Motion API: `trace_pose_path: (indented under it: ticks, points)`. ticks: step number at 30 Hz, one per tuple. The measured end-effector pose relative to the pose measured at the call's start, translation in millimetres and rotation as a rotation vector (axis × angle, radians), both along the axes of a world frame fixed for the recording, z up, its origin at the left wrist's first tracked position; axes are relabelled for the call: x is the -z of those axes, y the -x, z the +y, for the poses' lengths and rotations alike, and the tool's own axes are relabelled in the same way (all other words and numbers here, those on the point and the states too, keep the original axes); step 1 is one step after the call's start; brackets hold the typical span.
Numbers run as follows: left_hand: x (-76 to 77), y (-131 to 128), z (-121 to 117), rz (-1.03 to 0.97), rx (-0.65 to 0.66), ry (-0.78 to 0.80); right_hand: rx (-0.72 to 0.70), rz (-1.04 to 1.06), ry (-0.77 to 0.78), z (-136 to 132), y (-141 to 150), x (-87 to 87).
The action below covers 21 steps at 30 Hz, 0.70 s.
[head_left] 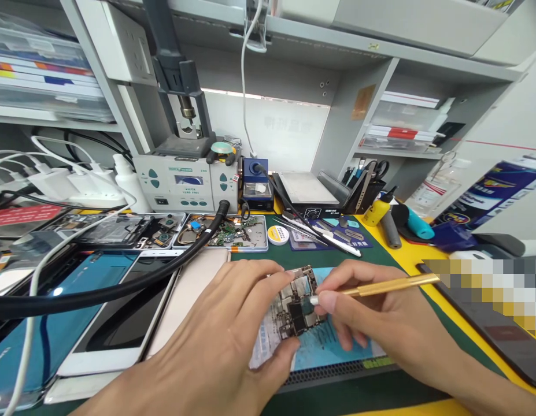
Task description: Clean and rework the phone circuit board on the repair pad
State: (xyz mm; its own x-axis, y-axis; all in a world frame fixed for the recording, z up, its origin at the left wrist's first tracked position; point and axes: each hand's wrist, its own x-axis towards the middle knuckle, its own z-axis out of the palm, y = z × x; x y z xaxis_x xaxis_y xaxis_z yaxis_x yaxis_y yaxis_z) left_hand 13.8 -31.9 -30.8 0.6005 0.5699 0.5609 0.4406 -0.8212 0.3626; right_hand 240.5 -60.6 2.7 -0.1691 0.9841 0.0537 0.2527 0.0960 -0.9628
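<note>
A small phone circuit board (297, 315) lies over a blue and white sheet (337, 346) in front of me. My left hand (241, 312) steadies the board at its left side, index finger at the top edge and thumb near the lower edge. Pinched in my right hand (372, 306) is a slim brush with a gold handle (389, 285) and a pale collar. Its dark tip meets or hovers just over the board's middle; I cannot tell which. The right hand's lower fingers curl beside the board's right edge.
Phones (124, 312) and a black hose (120, 297) lie to the left. Behind stand a hot-air station (185, 185), a tray of board parts (254, 234) and tweezers (302, 228). At right are a yellow bottle (377, 209) and a dark phone (488, 329).
</note>
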Motion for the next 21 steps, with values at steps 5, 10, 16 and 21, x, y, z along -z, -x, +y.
trace_pose_path:
  ticks: [5, 10, 16, 21]
  points:
    - [2.6, 0, 0, -0.027, -0.035, -0.018, 0.067, -0.262, -0.397, -4, 2, 8.2]
    - [3.2, 0, 1, -0.038, -0.039, 0.016, 0.022, -0.417, -0.708, -10, 8, 8.9]
    - [2.5, -1, 2, -0.050, -0.019, 0.023, 0.012, -0.613, -0.914, -10, 14, 1.7]
    - [1.9, 0, 1, -0.059, -0.014, 0.018, -0.003, -0.719, -1.041, -7, 15, 1.3]
